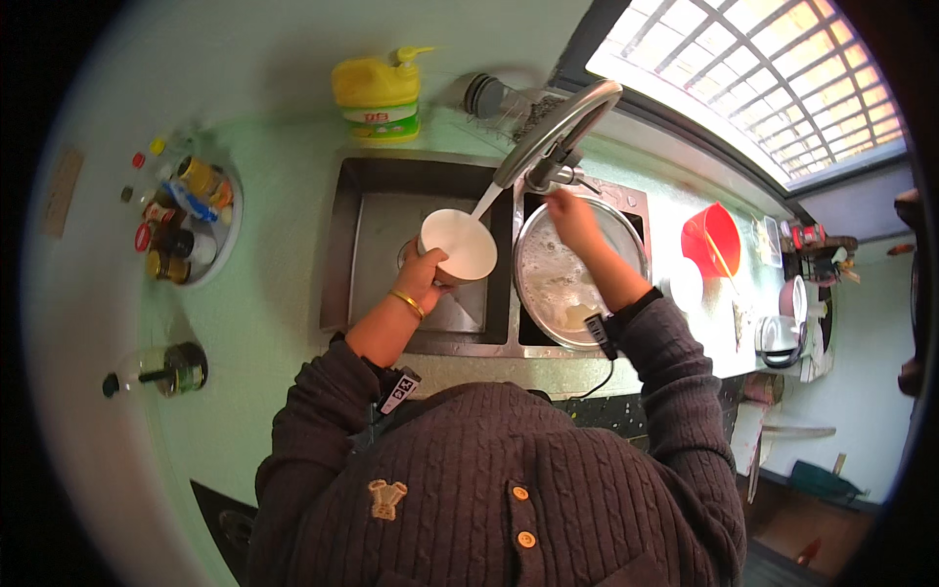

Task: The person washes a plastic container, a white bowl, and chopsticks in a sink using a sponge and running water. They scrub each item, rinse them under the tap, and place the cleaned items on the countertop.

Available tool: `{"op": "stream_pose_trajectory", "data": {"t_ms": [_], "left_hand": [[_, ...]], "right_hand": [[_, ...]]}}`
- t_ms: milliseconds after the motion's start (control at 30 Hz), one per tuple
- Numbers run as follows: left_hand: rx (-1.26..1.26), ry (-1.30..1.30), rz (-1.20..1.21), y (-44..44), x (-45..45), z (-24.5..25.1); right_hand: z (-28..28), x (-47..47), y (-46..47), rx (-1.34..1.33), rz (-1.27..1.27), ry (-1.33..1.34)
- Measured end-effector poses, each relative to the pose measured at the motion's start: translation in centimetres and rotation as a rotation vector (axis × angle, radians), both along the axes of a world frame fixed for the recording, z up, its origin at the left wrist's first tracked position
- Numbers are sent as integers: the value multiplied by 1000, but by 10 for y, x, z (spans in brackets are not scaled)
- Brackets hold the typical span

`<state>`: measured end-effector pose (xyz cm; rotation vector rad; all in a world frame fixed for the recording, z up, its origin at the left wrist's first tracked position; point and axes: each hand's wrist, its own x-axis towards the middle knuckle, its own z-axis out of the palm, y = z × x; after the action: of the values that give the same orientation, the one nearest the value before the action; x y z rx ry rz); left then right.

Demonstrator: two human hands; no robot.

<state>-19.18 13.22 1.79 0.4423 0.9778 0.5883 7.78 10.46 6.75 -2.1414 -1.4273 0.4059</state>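
My left hand [421,277] grips a bowl [461,246], white inside and darker outside, tilted over the left basin [381,213] of a steel double sink. A stream of water [486,202] runs from the curved metal faucet [543,132] into it. Over the right basin, my right hand [574,220] is raised just below the faucet's base and lever [583,183]. Blur hides its fingers, and I cannot tell whether they touch the faucet. Beneath that forearm, a round metal basin [546,275] holds cloudy, foamy water and sits in the right sink compartment.
A yellow pump jug [376,99] stands behind the sink. Bottles and jars crowd a round tray [236,220] on the left, near a dark-based glass bottle [183,367]. To the right are a red container [711,238], a white bowl [684,285] and a clear pitcher [777,337].
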Motion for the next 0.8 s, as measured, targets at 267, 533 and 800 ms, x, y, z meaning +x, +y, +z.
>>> {"op": "stream_pose_trajectory", "data": {"t_ms": [267,533,800], "left_hand": [[-60,86,2,15,4,-12],[-3,-165,3,45,11,-38],[-156,-138,118,23,30,-36]], "right_hand": [[-23,-96,47,22,-33,1845],[-27,-133,-10,-311,488,90],[-17,-132,-11,-100,436,77]]}}
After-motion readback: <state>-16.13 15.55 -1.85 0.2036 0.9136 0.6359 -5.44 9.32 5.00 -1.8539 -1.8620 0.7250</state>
